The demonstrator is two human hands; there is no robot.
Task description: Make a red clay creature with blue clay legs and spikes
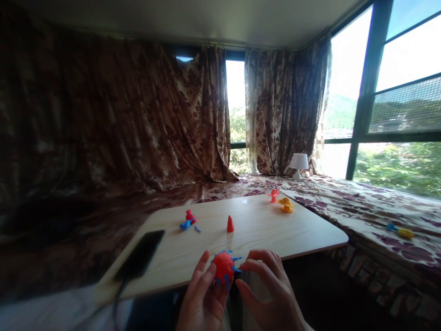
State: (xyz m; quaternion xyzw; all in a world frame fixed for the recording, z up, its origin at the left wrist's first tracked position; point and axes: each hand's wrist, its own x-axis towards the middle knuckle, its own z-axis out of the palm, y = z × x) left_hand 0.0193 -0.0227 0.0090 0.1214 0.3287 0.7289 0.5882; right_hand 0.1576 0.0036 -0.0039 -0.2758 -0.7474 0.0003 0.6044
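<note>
A red modelling-clay ball (223, 267) studded with several thin blue spikes is held just past the table's near edge. My left hand (204, 294) grips it from the left and below, thumb on its side. My right hand (267, 282) is at the ball's right side. Its index fingertip is by a blue spike (236, 270), and the thumb tip is lower down with a gap between them. Beyond the hands, a red cone (230, 224) stands upright on the table. A small blue strip (197, 228) lies beside a blue clay piece (186, 225).
On the pale wooden table (206, 239) are a dark phone-like slab (140, 253) with a cable, a magenta figure (189, 216), a pink-red figure (274, 195) and a yellow piece (285, 205). A blue-and-yellow item (404, 232) lies on the floral cover, right. A white lamp (298, 162) stands behind.
</note>
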